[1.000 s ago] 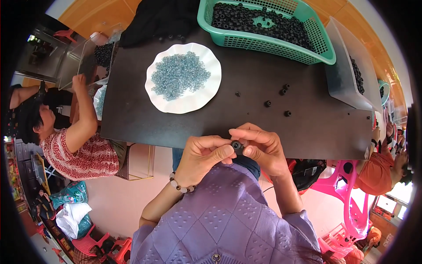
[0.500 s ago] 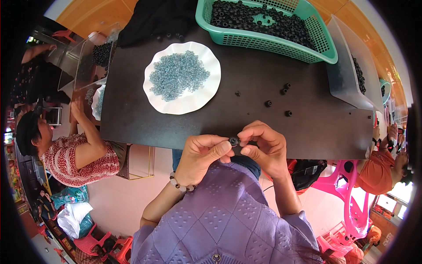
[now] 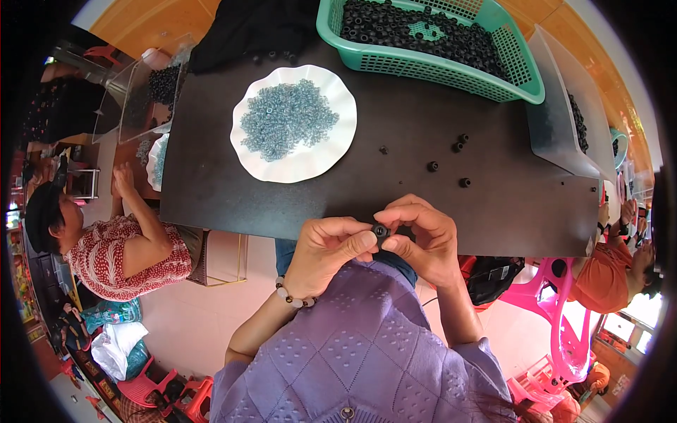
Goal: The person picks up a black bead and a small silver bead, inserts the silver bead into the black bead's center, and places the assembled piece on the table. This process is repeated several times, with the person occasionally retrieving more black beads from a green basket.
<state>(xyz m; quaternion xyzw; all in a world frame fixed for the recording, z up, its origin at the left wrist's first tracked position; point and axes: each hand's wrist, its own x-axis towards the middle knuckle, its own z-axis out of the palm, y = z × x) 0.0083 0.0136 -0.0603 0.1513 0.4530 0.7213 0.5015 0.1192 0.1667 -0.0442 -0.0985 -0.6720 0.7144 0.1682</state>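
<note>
Just over the table's near edge, a small round black piece (image 3: 381,230) with a hole in its middle is between my hands. My left hand (image 3: 323,252) pinches it between thumb and fingertips. Thumb and forefinger of my right hand (image 3: 427,242) close on its other side; the remaining fingers are curled. Whether a tiny ring sits in the piece is too small to tell. Beyond my hands, a white wavy-rimmed plate (image 3: 340,149) bears a heap of tiny clear bluish rings (image 3: 285,118). Similar loose black pieces (image 3: 433,166) lie on the dark table (image 3: 282,208) to the right.
A green basket (image 3: 441,74) full of black pieces stands at the far side, beside a translucent bin (image 3: 564,134). Black cloth (image 3: 247,35) lies far left. A person in a red patterned top (image 3: 127,257) sits at left, another in orange (image 3: 603,278) at right.
My right thumb and forefinger have moved left and closed onto the black piece. The piece has turned and shifted slightly right in my left hand.
</note>
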